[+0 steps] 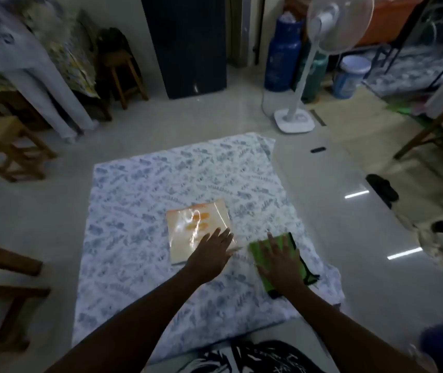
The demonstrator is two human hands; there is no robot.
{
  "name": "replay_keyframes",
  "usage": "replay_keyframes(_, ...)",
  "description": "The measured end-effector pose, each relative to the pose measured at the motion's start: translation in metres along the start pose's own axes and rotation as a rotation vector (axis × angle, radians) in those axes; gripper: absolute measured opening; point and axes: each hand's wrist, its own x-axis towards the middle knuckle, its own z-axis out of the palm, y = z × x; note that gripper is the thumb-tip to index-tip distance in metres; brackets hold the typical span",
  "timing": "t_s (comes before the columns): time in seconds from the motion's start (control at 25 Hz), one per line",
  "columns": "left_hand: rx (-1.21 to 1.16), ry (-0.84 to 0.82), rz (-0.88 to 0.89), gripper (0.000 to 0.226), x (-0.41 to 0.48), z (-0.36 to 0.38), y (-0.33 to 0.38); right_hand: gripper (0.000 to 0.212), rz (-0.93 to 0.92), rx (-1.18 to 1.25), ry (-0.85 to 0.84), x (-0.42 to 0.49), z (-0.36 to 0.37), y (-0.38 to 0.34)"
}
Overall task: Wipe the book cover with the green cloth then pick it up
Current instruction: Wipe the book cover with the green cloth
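Note:
A pale book [191, 230] with orange marks and a glossy plastic cover lies flat on a white sheet with a blue print [139, 200]. My left hand [211, 254] rests flat on the book's near right corner, fingers spread. To the right of the book lies a green cloth [260, 251] with a black edge, flat on the sheet. My right hand [279, 261] lies palm down on top of it, fingers spread, covering its middle. Cloth and book are apart.
The sheet is spread on a shiny tiled floor. A white standing fan [294, 121] stands beyond the sheet's far right corner. Wooden stools [4, 149] stand at the left, dark slippers [382, 187] lie at the right, and a small black object [317, 149] lies near the fan.

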Motion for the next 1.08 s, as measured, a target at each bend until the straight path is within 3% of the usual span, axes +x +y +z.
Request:
replay_keyframes(0.12, 0.007, -0.077, 0.008, 0.058, 0.008, 0.021, 0.012, 0.074, 0.137, 0.088, -0.126, -0.007, 0.021, 0.013)
replay_keyframes(0.32, -0.052, -0.093, 0.014, 0.059, 0.015, 0.041, 0.023, 0.062, 0.165, 0.119, -0.044, -0.004, 0.026, 0.013)
replay_keyframes(0.52, -0.122, -0.082, -0.028, 0.059, 0.014, 0.046, 0.023, 0.037, 0.121, 0.328, 0.137, 0.011, 0.037, 0.014)
replay_keyframes(0.8, -0.229, 0.039, -0.267, 0.059, -0.005, 0.03, -0.031, 0.038, 0.051, 0.549, 0.347, 0.06, 0.019, -0.031)
replay_keyframes(1.0, -0.26, 0.028, -0.471, 0.074, -0.026, 0.019, -0.086, 0.039, -0.022, 0.608, 0.319, 0.112, 0.0, -0.092)
replay_keyframes(1.08, -0.262, -0.046, -0.487, 0.084, -0.029, 0.017, -0.102, 0.039, -0.027, 0.513, 0.212, 0.13, -0.002, -0.109)
